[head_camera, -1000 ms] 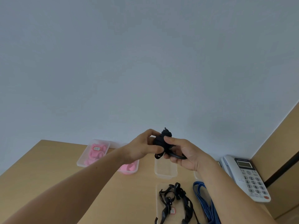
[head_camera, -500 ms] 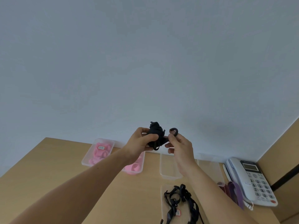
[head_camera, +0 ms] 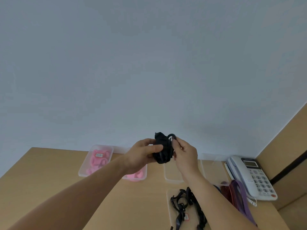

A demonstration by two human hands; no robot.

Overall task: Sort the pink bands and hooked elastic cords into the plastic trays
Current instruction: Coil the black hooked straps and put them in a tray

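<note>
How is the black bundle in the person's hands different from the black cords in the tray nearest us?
The black bundle is wadded tight; the loose cords sprawl across the near tray. The black bundle is held above the table by the left hand and right hand; the loose cords lie untouched. The loose cords carry a small tag; none shows on the black bundle. Both are black.

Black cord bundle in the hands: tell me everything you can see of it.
The black cord bundle is a dark, matte wad of elastic cord, bunched into a compact upright lump. A curved hook-like loop sticks out at its top right. It is held in the air above the table. The left hand grips its left side, thumb across the front; the right hand pinches the loop. Finer detail is blurred.
</note>
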